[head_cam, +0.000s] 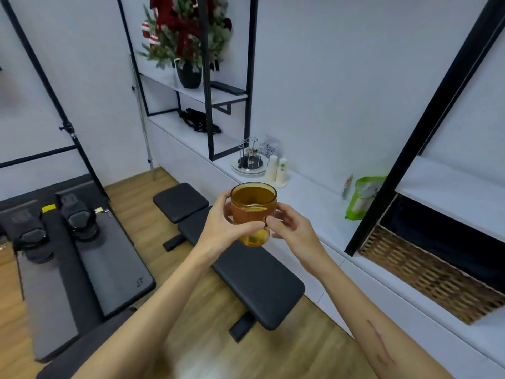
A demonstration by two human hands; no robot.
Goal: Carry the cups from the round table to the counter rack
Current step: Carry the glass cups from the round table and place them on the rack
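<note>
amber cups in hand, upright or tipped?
Upright. The stacked amber cups have the top rim facing up, and both hands, left and right, grip the sides. Whether they hold liquid: cannot tell.

Amber glass cup upright, held mid-air, wire rack on white counter

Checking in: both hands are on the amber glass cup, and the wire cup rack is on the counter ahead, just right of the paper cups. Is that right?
Not quite. The head view shows the wire cup rack to the left of the paper cups, not the right. The rest holds: the left hand and right hand both have a grip on the amber glass cup, and the rack stands on the counter ahead.
</note>
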